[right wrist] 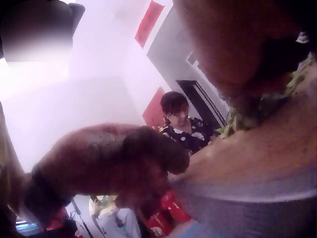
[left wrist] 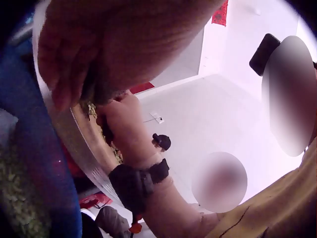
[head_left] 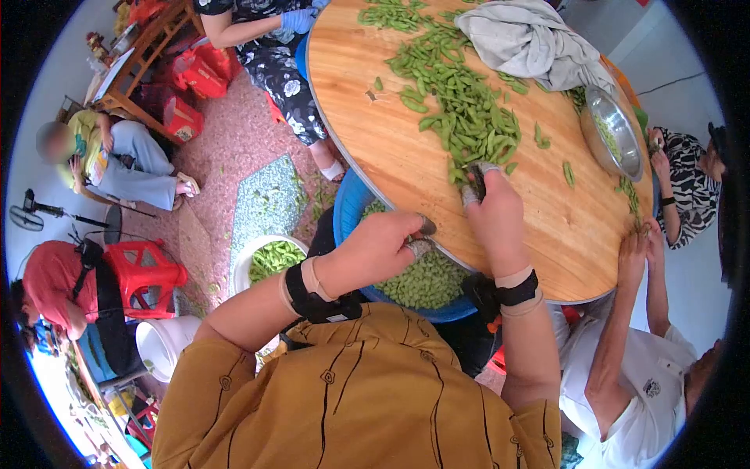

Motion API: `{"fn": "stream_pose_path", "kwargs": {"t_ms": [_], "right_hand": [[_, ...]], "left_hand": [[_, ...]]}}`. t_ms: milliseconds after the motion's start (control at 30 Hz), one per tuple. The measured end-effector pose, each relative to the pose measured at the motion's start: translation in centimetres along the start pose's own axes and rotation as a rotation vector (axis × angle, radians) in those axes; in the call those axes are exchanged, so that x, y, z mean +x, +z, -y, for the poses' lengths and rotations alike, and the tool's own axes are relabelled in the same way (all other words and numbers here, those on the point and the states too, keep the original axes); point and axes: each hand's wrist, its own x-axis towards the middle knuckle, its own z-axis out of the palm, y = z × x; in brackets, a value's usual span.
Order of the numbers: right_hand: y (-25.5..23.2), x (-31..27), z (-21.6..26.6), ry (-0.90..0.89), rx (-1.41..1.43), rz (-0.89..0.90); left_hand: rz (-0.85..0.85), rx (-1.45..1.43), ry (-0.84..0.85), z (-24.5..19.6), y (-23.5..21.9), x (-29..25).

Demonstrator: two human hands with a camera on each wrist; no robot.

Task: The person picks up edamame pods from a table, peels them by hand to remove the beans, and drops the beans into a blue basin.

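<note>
Green soybean pods [head_left: 469, 109] lie in a long heap on the round wooden table [head_left: 367, 102]. My right hand [head_left: 500, 219] is at the near end of this heap, thumb and forefinger among the pods; I cannot tell whether it pinches one. At the table's near edge my left hand [head_left: 379, 248] hangs over a blue basin [head_left: 344, 207] of shelled green beans [head_left: 426, 283]. A gap shows between its thumb and forefinger, with nothing visible there. Coverings wrap the fingertips of both hands. In the left wrist view the left hand [left wrist: 124, 44] looms dark and close.
A steel bowl [head_left: 613, 133] and a grey cloth [head_left: 535, 43] sit on the table's far right. Other people sit round the table; one person's hands [head_left: 637, 250] work at its right edge. A white bucket [head_left: 273, 262] of pods stands on the floor to the left.
</note>
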Motion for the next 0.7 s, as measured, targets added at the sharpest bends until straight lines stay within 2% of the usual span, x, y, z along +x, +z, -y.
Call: {"fn": "stream_pose_path", "kwargs": {"t_ms": [100, 167, 233, 267, 300, 333, 367, 400, 433, 467, 500, 533, 600, 700], "right_hand": [[-0.1, -0.1, -0.2, 0.080, 0.063, 0.006], [-1.5, -0.8, 0.2, -0.039, 0.116, -0.028], [-3.3, -1.7, 1.2, -0.088, 0.134, 0.044], [-3.9, -2.3, 1.5, -0.139, 0.147, 0.112], [-4.3, -3.0, 1.6, -0.136, 0.145, 0.115], [-4.6, -3.7, 1.6, -0.210, 0.114, 0.120], [-4.9, -4.3, 1.6, -0.286, 0.083, 0.125], [-5.3, -4.7, 2.0, -0.287, 0.082, 0.128], [-5.8, -5.0, 2.6, -0.066, 0.191, 0.174], [-6.0, -5.4, 2.9, 0.160, 0.299, 0.218], [-4.8, -5.8, 2.6, 0.133, 0.494, 0.039], [-4.9, -6.3, 2.4, 0.143, 0.496, 0.036], [-5.7, -6.8, 2.9, 0.465, 0.842, 0.307], [-5.5, -7.5, 3.1, 0.445, 0.923, 0.362]], "left_hand": [[-0.043, -0.008, -0.081, -0.4, -0.4, 0.4], [-0.092, 0.029, -0.148, -1.1, -0.7, 1.0], [-0.415, 0.079, 0.055, -1.5, -0.7, 2.2], [-0.414, 0.077, 0.054, -1.2, -0.7, 2.6], [-0.189, -0.011, 0.041, -0.7, -0.5, 2.9], [0.035, -0.101, 0.028, -0.3, -0.2, 3.1], [0.034, -0.106, 0.028, 0.1, 0.2, 3.1], [0.146, -0.324, -0.027, 0.2, 0.5, 3.1], [0.262, -0.541, -0.083, 0.2, 0.7, 3.1], [0.268, -0.541, -0.085, -0.1, 0.6, 3.0], [0.258, -0.648, -0.253, -1.3, -0.1, 2.9], [0.248, -0.750, -0.424, -2.0, -0.4, 2.8], [0.210, -0.734, -0.399, -1.7, 0.1, 2.4], [0.140, -0.680, -0.296, -1.3, 0.7, 1.7]]}}
